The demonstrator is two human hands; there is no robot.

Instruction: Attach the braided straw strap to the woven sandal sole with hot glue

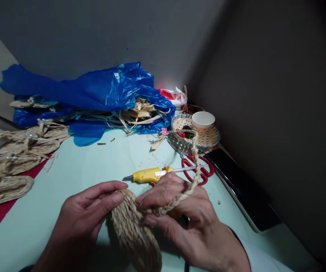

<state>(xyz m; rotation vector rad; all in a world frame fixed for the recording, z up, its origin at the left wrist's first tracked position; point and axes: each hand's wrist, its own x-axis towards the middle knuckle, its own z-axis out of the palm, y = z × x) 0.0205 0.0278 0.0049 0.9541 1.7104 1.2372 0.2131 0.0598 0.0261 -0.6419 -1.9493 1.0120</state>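
— Where's the piece now?

— Low centre, on the pale green table [75, 166]. My left hand [86, 211] pinches the oval woven straw pad [136, 230]; my right hand [185, 211] grips the braided straw rope [195, 170] against its rim.

— Step?

— Coiling, I'd say. Next: snug the braid, perhaps fetch the yellow glue gun [148, 175].

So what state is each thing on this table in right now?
woven piece: held between both hands
left hand: gripping its edge
right hand: gripping it, braid over the fingers
braid: loose, trailing to the basket
glue gun: lying flat
scissors: lying flat
cup: upright in basket
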